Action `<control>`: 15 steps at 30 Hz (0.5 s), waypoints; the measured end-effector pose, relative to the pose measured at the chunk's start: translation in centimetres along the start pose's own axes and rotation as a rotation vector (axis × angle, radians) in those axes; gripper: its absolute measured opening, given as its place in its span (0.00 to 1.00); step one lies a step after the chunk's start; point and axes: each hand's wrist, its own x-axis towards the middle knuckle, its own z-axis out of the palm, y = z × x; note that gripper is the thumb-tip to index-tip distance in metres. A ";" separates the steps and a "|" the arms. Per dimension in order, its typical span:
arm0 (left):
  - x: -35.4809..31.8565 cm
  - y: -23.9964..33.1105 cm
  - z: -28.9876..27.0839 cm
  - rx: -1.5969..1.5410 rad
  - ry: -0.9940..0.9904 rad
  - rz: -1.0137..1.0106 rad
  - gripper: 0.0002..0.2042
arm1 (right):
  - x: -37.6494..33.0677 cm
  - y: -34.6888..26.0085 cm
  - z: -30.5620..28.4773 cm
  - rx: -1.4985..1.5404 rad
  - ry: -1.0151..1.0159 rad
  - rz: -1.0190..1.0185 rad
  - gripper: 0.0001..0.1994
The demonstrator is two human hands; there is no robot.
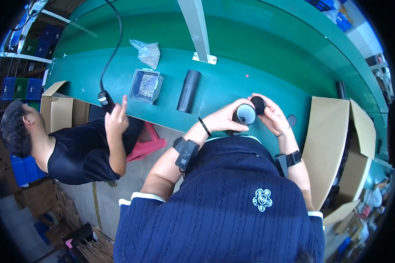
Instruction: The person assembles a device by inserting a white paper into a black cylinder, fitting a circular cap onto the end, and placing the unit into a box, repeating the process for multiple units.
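My left hand (226, 118) is wrapped round a black cylinder (245, 114), whose open end faces up and shows a pale inside. Between the fingers of my right hand (274, 117) is a round black cap (258, 105), held right beside the cylinder's open mouth. Both hands are close to the near edge of the green table (224, 87). A flat dark disc (292, 120) lies on the table just right of my right hand. Further left, a black perforated cylinder (189, 91) rests on its side.
A grey bin (155, 98) of small metal parts and a clear bag (149, 53) stand at the left. There a co-worker (79, 151) grips a corded power screwdriver (104, 101). An open cardboard box (322, 144) is at my right; a metal post (196, 33) rises behind.
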 end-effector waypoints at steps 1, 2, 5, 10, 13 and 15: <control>0.0 -0.2 -0.1 0.032 0.072 -0.025 0.29 | 0.1 -0.1 0.0 -0.003 0.072 -0.043 0.37; -0.1 -0.4 -0.2 0.063 0.144 -0.050 0.30 | 0.1 -0.8 0.0 -0.055 0.131 -0.045 0.36; 0.1 -1.4 -0.8 0.148 0.168 -0.011 0.30 | 0.0 -1.9 0.1 -0.218 0.127 -0.088 0.32; 0.5 -4.0 -1.5 0.312 0.140 0.062 0.35 | 0.5 -3.0 2.5 -1.022 0.009 -0.163 0.29; 0.9 -4.6 -1.2 0.298 0.130 0.067 0.34 | 0.9 -2.4 2.6 -1.171 -0.022 -0.185 0.31; 1.0 -5.0 -0.9 0.334 0.160 0.075 0.34 | 1.0 -1.9 2.5 -1.207 -0.023 -0.182 0.31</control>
